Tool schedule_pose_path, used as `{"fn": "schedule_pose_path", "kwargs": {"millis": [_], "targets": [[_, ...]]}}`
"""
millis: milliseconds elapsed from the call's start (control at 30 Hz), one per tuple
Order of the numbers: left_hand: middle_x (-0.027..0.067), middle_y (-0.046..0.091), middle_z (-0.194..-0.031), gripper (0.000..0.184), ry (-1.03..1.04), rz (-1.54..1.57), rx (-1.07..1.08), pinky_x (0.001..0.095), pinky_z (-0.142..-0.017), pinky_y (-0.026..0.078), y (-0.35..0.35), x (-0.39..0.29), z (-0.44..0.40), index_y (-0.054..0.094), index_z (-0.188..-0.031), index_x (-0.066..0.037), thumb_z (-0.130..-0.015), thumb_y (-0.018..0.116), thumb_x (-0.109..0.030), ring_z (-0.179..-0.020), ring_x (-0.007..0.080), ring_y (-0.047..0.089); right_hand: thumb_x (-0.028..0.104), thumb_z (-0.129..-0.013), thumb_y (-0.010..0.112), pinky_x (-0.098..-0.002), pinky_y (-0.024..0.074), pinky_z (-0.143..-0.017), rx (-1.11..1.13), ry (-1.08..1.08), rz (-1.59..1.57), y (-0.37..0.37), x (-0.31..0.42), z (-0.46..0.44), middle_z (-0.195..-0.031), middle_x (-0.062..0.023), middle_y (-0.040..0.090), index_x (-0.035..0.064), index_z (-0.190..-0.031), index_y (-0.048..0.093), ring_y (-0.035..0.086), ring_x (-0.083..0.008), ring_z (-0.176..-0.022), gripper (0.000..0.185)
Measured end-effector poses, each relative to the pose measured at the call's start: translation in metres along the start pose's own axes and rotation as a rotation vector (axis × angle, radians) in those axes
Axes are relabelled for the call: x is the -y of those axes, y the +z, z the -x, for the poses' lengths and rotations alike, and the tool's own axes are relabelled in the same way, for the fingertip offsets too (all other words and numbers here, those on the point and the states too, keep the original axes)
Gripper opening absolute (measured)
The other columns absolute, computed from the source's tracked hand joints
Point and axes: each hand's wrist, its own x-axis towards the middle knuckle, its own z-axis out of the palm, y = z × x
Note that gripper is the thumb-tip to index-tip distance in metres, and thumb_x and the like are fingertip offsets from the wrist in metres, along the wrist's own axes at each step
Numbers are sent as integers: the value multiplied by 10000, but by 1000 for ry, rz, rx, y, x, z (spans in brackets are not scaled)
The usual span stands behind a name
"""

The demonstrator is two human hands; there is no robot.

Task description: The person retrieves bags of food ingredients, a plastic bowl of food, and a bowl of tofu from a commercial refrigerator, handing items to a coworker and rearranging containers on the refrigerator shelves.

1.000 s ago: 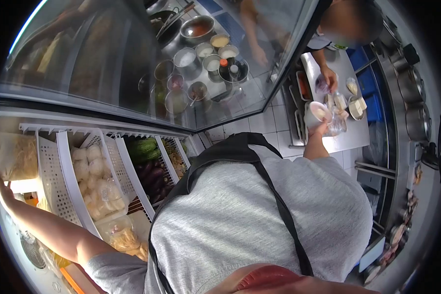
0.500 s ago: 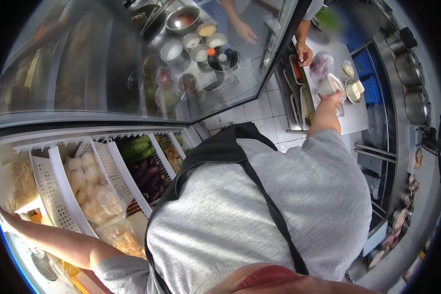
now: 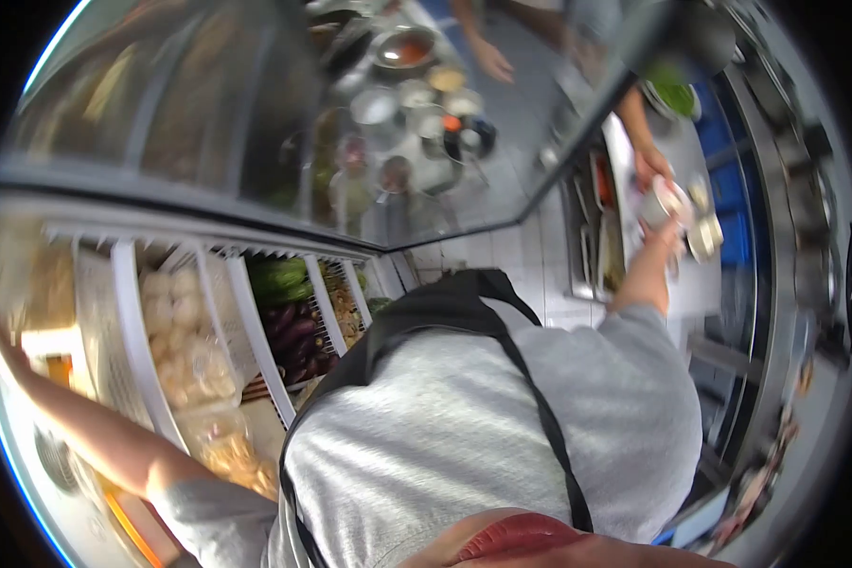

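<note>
My right hand [image 3: 665,233] is closed around a white tub [image 3: 667,204], held over the metal counter at the right. A co-worker's hand [image 3: 653,166] is at the tub's far rim; blur hides whether it touches. At the far left edge, my left hand [image 3: 0,343] is raised beside the open fridge, its fingers smeared by motion. Near it on the fridge shelves are a bag of pale food [image 3: 52,289], a basket of white round items [image 3: 175,322] and a bag of yellowish food [image 3: 232,454].
The glass door [image 3: 464,180] stands open in front of me, with bowls seen in it. Eggplants [image 3: 298,336] and green vegetables [image 3: 279,279] lie in the fridge. Trays [image 3: 587,227] line the counter's near side. A bowl of greens [image 3: 674,97] and a bowl of white blocks [image 3: 704,237] are on the counter.
My right hand has moved right with the tub, then slightly away from my body. The co-worker's hand has come from the counter's side to the tub. The view has shifted and blurred.
</note>
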Motion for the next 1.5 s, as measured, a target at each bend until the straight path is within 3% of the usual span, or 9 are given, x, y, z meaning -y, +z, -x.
{"fn": "schedule_pose_path", "kwargs": {"millis": [300, 400, 533, 633, 867, 1200, 1333, 1433, 1500], "targets": [[190, 440, -1354, 801, 5, 3, -163, 456, -1027, 328, 8, -27, 50, 456, -1320, -34, -721, 690, -510, -1266, 300, 390, 458, -835, 567, -653, 395, -869, 865, 480, 637, -14, -122, -40, -1427, -132, 326, 106, -1432, 254, 326, -415, -1281, 761], [210, 451, -1341, 838, -77, 164, -223, 442, -1012, 342, 4, -35, 55, 479, -1305, -31, -688, 714, -546, -1251, 311, 406, 470, -823, 609, -526, 433, -875, 935, 492, 1731, 58, -176, 111, -1327, -131, 477, 66, -1352, 418, 507, -348, -1138, 692], [247, 451, -1314, 890, -195, 623, -110, 470, -923, 425, -2, -47, 77, 414, -1348, -45, -683, 724, -550, -1172, 323, 482, 337, -850, 653, -353, 390, -993, 2171, 175, 1151, 164, -208, 357, -1302, -174, 501, 11, -1310, 445, 465, -276, -1231, 601], [253, 457, -1289, 943, -372, 581, -254, 492, -872, 459, -3, -69, 97, 359, -1361, -15, -672, 740, -535, -1099, 340, 529, 276, -834, 671, -358, 369, -1020, 2531, -39, 652, 256, -124, 534, -1297, -142, 488, 43, -1359, 392, 468, -239, -1203, 638], [213, 527, -1168, 829, -135, 863, 11, 447, -799, 512, -14, -69, 101, 417, -1286, 5, -693, 756, -464, -998, 305, 586, 406, -638, 823, -401, 345, -1041, 2301, -761, -272, 369, -16, 746, -1365, -209, 378, 48, -1432, 204, 411, -334, -1247, 1069], [294, 328, -1379, 1209, -10, 109, -24, 366, -1057, 319, -28, -85, 185, 166, -1411, 81, -597, 797, -553, -1275, 378, 360, 222, -630, 851, -402, 422, -979, 2360, -217, -425, 341, -29, 787, -1325, -169, 398, 83, -1429, 141, 440, -255, -1222, 1078], [204, 449, -1197, 1115, 192, 237, -136, 355, -956, 421, -40, -77, 238, 191, -1340, 37, -548, 902, -295, -1149, 267, 460, 150, -598, 861, -375, 454, -957, 2512, -54, -514, 315, -14, 779, -1288, -125, 423, 77, -1421, 158, 480, -239, -1171, 1085], [161, 518, -1220, 761, 218, 394, -193, 415, -964, 448, -53, -76, 284, 443, -1234, 23, -626, 830, -223, -1115, 264, 546, 298, -612, 841, -393, 403, -995, 2595, -118, -557, 284, -9, 783, -1310, -181, 411, 67, -1437, 162, 445, -302, -1207, 1094], [150, 503, -1199, 952, 71, 266, -197, 368, -902, 478, -77, -80, 307, 305, -1295, 0, -532, 852, -158, -1047, 249, 566, 439, -635, 817, -409, 349, -1033, 2641, -179, -579, 262, -9, 790, -1343, -242, 384, 54, -1445, 166, 406, -363, -1246, 1107]]}}
